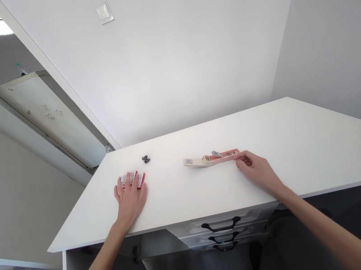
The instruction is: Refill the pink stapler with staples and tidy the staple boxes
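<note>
My left hand (129, 197) lies flat on the white desk (209, 185), fingers stretched out over a small red and white box (133, 179). My right hand (256, 169) rests on the desk with its fingers curled, pinching the right end of a pink and cream stapler (212, 158) that lies opened out flat. A small black object (146, 159) sits on the desk just beyond the red box.
A set of drawers with black handles (221, 226) stands under the desk's front edge. White walls close in behind and to the right. A light switch (105, 12) is on the back wall. A doorway opens to the left.
</note>
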Demonstrator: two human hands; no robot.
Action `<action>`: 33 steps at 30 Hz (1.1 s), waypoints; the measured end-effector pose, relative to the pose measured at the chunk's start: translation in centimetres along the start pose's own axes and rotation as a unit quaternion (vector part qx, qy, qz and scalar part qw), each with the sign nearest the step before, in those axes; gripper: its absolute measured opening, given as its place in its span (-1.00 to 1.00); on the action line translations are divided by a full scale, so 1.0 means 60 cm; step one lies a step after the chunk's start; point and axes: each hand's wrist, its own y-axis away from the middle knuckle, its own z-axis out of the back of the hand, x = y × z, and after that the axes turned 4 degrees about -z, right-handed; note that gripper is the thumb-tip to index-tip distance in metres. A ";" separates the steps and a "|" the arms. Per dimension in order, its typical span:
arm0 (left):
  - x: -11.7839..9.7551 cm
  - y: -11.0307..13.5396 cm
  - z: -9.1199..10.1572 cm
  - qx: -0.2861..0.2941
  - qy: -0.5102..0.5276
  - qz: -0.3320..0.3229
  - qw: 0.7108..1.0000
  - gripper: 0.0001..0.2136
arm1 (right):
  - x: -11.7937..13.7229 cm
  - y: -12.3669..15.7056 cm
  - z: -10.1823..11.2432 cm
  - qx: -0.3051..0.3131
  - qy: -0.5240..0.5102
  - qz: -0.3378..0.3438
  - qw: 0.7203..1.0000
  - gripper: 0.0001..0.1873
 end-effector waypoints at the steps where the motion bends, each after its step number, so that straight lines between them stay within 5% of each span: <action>1: -0.002 0.007 0.005 0.011 0.003 -0.024 1.000 -0.51 | 0.000 0.000 0.000 0.002 0.001 0.002 1.000 -0.78; 7: -0.063 0.028 0.022 0.052 0.109 -0.172 0.978 -0.62 | -0.005 -0.001 0.001 0.004 0.003 0.015 1.000 -0.78; 11: -0.098 0.024 0.031 0.051 0.263 -0.087 0.959 -0.60 | -0.005 -0.002 0.000 0.004 0.002 0.017 1.000 -0.79; 13: -0.109 0.019 0.041 0.052 0.407 0.020 0.912 -0.52 | -0.004 -0.002 0.000 0.004 0.000 0.016 1.000 -0.79; 16: -0.117 0.012 0.059 0.049 0.601 0.157 0.782 -0.41 | -0.004 -0.002 0.000 0.004 0.001 0.018 1.000 -0.78; 17: -0.117 0.010 0.063 0.050 0.620 0.172 0.764 -0.40 | -0.004 -0.002 0.000 0.004 0.002 0.019 1.000 -0.77; 18: -0.116 0.009 0.066 0.050 0.609 0.175 0.772 -0.39 | -0.004 -0.002 0.000 0.004 0.003 0.020 1.000 -0.77; 21: -0.106 0.009 0.068 0.036 0.461 0.145 0.875 -0.36 | -0.004 0.000 0.001 0.004 0.008 0.025 1.000 -0.76; 23: -0.098 0.010 0.066 0.022 0.379 0.124 0.917 -0.36 | -0.003 0.000 0.001 0.002 0.010 0.027 1.000 -0.76; 28: -0.082 0.011 0.060 0.048 0.404 0.130 0.904 -0.38 | -0.002 0.001 0.001 0.003 0.014 0.026 1.000 -0.77; 33: -0.085 0.022 0.052 0.030 0.327 0.044 0.944 -0.41 | -0.003 0.001 0.001 0.002 0.016 0.022 1.000 -0.78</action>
